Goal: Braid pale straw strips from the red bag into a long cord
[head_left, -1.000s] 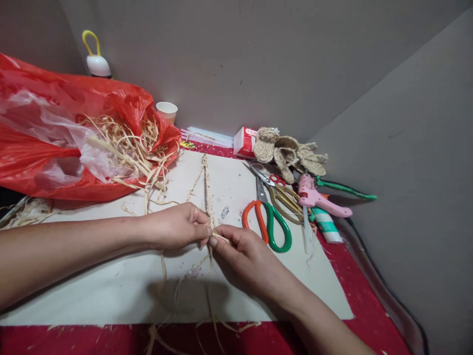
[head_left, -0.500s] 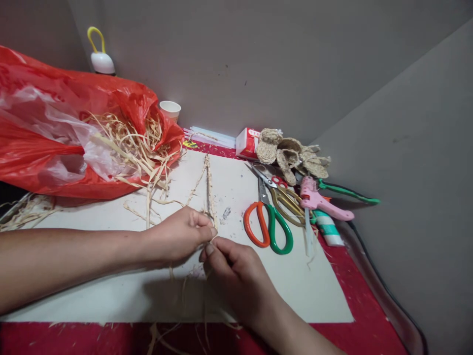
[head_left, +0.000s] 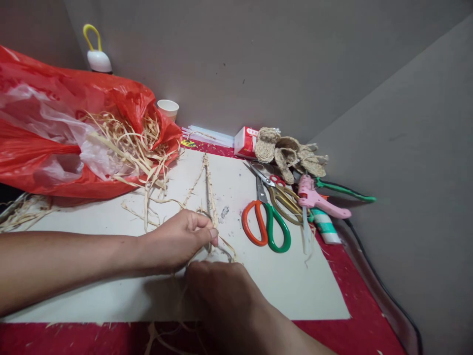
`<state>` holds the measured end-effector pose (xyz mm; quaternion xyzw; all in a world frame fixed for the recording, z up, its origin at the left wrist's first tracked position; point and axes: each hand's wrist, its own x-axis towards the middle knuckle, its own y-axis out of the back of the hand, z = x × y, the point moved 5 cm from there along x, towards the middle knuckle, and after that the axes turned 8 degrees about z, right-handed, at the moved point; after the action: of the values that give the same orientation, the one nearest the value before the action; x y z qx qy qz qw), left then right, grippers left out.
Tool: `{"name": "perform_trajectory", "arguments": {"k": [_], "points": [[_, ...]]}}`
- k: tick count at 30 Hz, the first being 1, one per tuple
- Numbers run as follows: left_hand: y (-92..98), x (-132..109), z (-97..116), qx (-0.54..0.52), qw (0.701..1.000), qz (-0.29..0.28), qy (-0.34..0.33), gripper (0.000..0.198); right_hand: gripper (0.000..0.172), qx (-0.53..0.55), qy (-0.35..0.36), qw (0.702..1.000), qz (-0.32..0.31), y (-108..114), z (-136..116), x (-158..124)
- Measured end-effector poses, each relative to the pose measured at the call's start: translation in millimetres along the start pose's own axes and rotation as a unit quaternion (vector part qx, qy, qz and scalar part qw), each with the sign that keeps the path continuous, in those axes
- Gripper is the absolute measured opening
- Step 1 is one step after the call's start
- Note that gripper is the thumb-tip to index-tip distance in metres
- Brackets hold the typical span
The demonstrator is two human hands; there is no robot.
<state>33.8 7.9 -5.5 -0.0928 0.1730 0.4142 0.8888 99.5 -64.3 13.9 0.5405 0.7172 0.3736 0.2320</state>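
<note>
A thin twisted raffia cord [head_left: 209, 190] runs down the white board [head_left: 303, 291] from a knotted tip, with a second, bent strand of it to the left. My left hand [head_left: 185, 235] pinches the cord's lower end between thumb and forefinger. Just below and to the right, my right hand [head_left: 225, 291] is curled closed with its back towards me. From the pinch a loose raffia strand [head_left: 229, 248] loops out and passes behind the right hand's knuckles. The right fingertips are hidden, but the strand leads into them.
Left lies a red plastic bag [head_left: 121, 88] spilling raffia [head_left: 125, 143], near a paper cup [head_left: 168, 107]. On the right are orange-and-green-handled scissors [head_left: 279, 229], gold-handled scissors [head_left: 284, 202], a pink glue gun [head_left: 321, 201], woven pieces [head_left: 266, 145] and a red-white box [head_left: 244, 142]. Grey walls enclose the back and right.
My right hand has drawn down and left from the left hand and turned its back upward. A strand loop now shows between them. The left hand keeps its pinch.
</note>
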Motion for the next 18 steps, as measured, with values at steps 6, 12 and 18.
{"name": "perform_trajectory", "arguments": {"k": [6,12,18], "points": [[-0.3,-2.1,5.0,0.041,0.999,-0.016,-0.029,0.028,0.026,0.128,-0.069,0.946,0.288,72.3,10.9,-18.2],[-6.7,-2.6,8.4,0.001,0.997,-0.050,-0.066,0.021,0.028,0.313,-0.239,0.905,0.159,48.4,54.7,10.9],[-6.0,0.6,4.4,0.073,0.993,-0.055,-0.076,0.016,0.033,0.264,-0.187,0.946,0.010,29.5,49.6,19.3]]}}
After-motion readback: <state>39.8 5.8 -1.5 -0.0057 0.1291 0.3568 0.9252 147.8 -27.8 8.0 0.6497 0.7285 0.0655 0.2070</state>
